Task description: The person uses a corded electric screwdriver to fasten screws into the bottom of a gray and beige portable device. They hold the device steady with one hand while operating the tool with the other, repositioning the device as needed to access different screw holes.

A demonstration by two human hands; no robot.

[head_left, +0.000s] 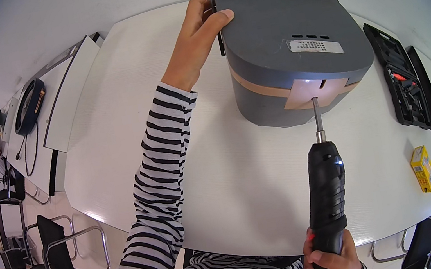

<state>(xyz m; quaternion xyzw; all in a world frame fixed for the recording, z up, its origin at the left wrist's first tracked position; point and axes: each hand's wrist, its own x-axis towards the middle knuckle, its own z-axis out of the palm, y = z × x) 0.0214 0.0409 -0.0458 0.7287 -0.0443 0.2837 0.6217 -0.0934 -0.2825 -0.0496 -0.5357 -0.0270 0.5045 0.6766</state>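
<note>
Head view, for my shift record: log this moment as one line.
Left hand: on grey appliance | Right hand: gripping black electric screwdriver | Bit: at copper-coloured panel | Nearby: yellow box, open tool case

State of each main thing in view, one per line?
Grey appliance: lid shut
Left hand: against the appliance's left edge
Electric screwdriver: light lit, tip at front panel
Right hand: gripping the screwdriver
Tool case: open
Yellow box: on table, open or shut unclear
</note>
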